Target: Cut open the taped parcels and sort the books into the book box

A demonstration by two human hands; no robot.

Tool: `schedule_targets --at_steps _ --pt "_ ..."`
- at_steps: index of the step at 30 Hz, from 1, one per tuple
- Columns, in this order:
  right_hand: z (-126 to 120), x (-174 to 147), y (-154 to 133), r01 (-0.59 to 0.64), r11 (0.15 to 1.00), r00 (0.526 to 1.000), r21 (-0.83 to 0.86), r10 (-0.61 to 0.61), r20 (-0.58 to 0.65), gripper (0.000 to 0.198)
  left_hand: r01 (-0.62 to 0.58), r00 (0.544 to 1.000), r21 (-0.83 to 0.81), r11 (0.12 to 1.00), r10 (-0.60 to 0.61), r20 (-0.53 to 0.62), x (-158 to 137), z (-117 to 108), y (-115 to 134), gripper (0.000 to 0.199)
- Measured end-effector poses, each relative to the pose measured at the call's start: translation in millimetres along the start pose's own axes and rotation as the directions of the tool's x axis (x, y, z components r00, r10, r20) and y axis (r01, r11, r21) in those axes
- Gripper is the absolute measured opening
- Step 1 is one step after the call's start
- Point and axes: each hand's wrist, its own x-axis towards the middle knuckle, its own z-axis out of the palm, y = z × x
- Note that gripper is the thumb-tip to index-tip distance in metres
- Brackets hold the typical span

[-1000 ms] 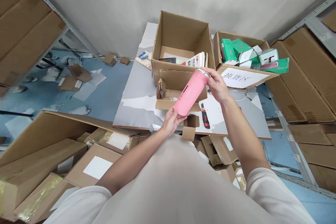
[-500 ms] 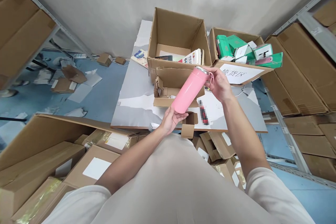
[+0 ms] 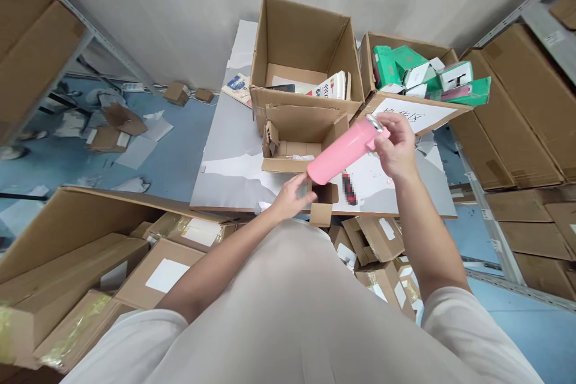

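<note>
Pink bottle (image 3: 339, 155) is held aslant in the air over the front part of the table (image 3: 225, 177) in the head view, its silver-coloured top up to the right and its base down to the left, just above a small open box (image 3: 321, 215) at the table's near edge; the right hand (image 3: 396, 147) has its fingers closed on the bottle's top end, while the left hand (image 3: 290, 198) lies by the base with thumb and fingers spread well apart, gripping nothing, and whether a fingertip touches the bottle I cannot tell; behind the bottle is a low open carton (image 3: 284, 165) with some white scraps inside, and right behind that a large open carton (image 3: 306, 36) with books (image 3: 330, 86) in it; to its right, a box filled with green packages (image 3: 409, 66) bears a white sign (image 3: 405, 113) on its front; a red and black object (image 3: 350, 189), too blurred to make out, lies on the table to the right of the small open box
</note>
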Motion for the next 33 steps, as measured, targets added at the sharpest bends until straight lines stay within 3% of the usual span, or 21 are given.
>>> schedule_targets --at_steps 1,3,5,8,12,18,22,25,27,30,33 --pt "-7 -11 2 0.006 1.000 0.999 -0.019 -0.007 -0.047 0.046 -0.089 0.995 0.203 0.975 0.080 0.054 -3 -1 -3 0.071" --pt "-18 -36 8 -0.026 0.999 0.991 -0.046 0.020 -0.131 0.043 -0.216 0.972 0.497 0.840 0.136 0.192 -6 0 -8 0.066" --pt "-22 -61 14 -0.104 0.993 0.976 -0.048 0.093 -0.197 0.042 -0.259 0.957 0.644 0.720 0.101 0.273 -5 4 -14 0.066" --pt "-14 -92 25 -0.193 0.980 0.949 -0.048 0.174 -0.262 0.039 -0.210 0.964 0.718 0.663 0.018 0.265 0 11 -25 0.068" --pt "7 -115 27 -0.221 0.959 0.944 -0.176 0.165 -0.287 0.036 -0.119 0.983 0.669 0.734 -0.010 0.185 4 16 -40 0.065" --pt "44 -124 4 -0.156 0.829 0.987 -0.537 0.157 -0.044 0.044 -0.058 0.998 0.562 0.825 0.044 0.039 1 24 -49 0.063" --pt "72 -119 11 -0.123 0.600 0.953 -0.791 0.293 0.074 0.045 -0.074 0.997 0.498 0.864 0.083 0.003 2 31 -52 0.065" --pt "90 -119 27 -0.013 0.399 0.881 -0.917 0.438 0.177 0.037 -0.067 0.994 0.479 0.875 0.097 -0.038 2 33 -57 0.068" --pt "100 -120 35 0.022 0.321 0.846 -0.947 0.498 0.189 0.034 -0.066 0.993 0.458 0.887 0.102 -0.055 0 33 -62 0.071" --pt "108 -118 40 0.014 0.323 0.809 -0.946 0.553 0.200 0.033 -0.070 0.992 0.389 0.919 0.106 -0.071 -3 34 -68 0.077" --pt "97 -120 40 -0.031 0.471 0.791 -0.881 0.551 0.267 0.034 -0.061 0.990 0.299 0.952 0.095 -0.100 -5 35 -71 0.078"
